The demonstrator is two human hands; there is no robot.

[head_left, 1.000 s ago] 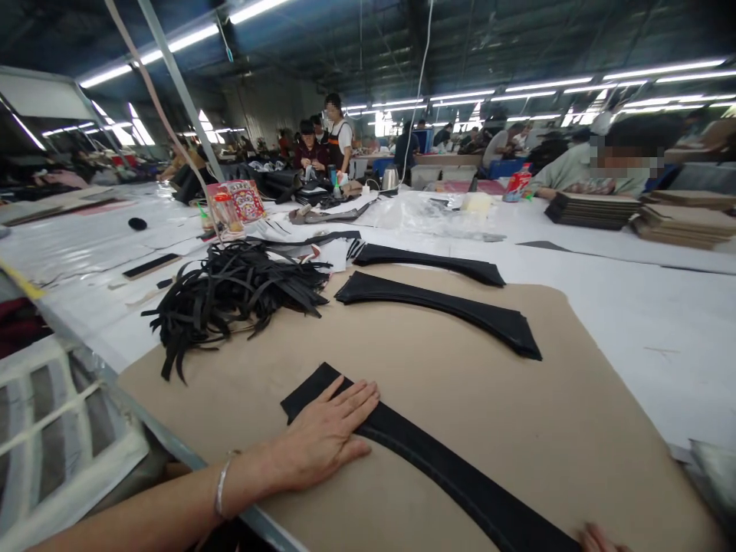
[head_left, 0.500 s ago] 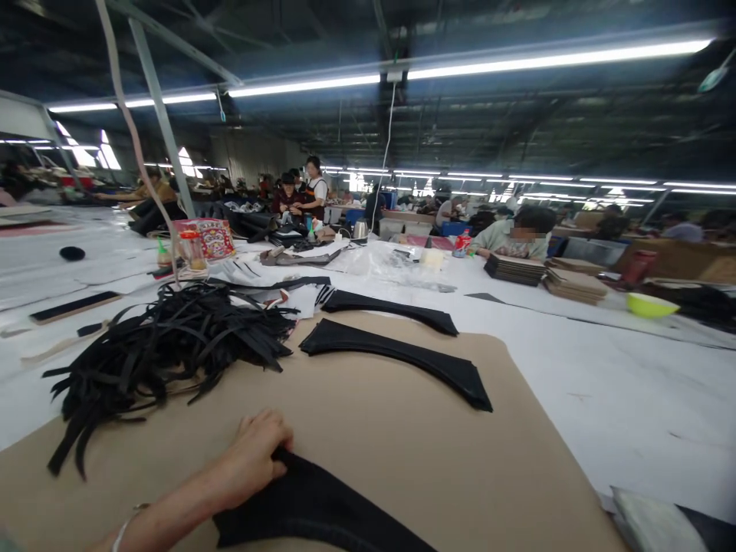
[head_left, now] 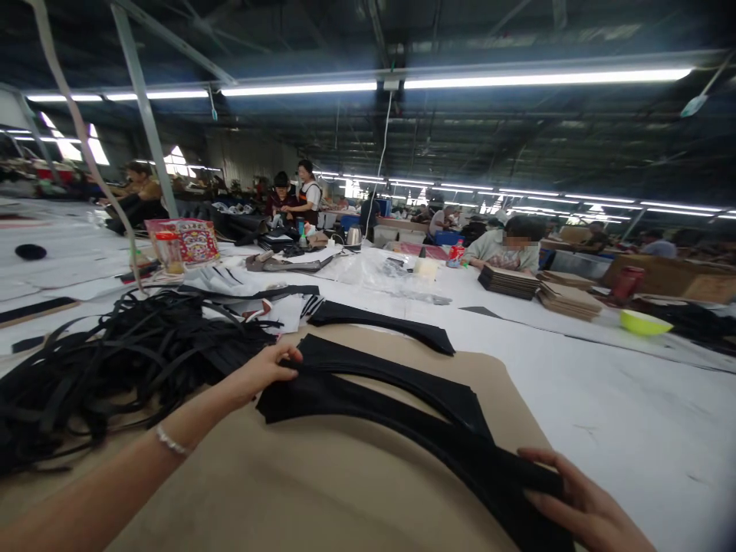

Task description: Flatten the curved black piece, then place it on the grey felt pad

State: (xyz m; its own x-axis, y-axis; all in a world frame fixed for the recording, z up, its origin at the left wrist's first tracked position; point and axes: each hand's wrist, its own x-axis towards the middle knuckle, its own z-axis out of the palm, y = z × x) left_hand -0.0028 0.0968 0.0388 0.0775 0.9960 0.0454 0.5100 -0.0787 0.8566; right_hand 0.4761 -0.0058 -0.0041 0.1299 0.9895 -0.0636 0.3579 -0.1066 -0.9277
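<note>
A long, curved black piece (head_left: 368,406) stretches between my two hands above a brown board (head_left: 276,491). Its left end is pinched by my left hand (head_left: 273,372), which wears a bracelet at the wrist. At the lower right, my right hand (head_left: 580,498) grips the other end between thumb and fingers. Just behind it lies a second curved black piece (head_left: 391,372), partly overlapped by the held one. A third black piece (head_left: 379,322) rests farther back, at the board's far edge.
A heap of black strips (head_left: 149,353) lies left of my left hand. Farther back are a red snack bag (head_left: 198,239), a kettle (head_left: 353,236), stacked brown panels (head_left: 506,282) and a green bowl (head_left: 645,322). A person (head_left: 506,245) sits across the white table (head_left: 621,406).
My left hand has moved forward with the black piece, bringing it against the second piece. My right hand has come into view, holding the right end.
</note>
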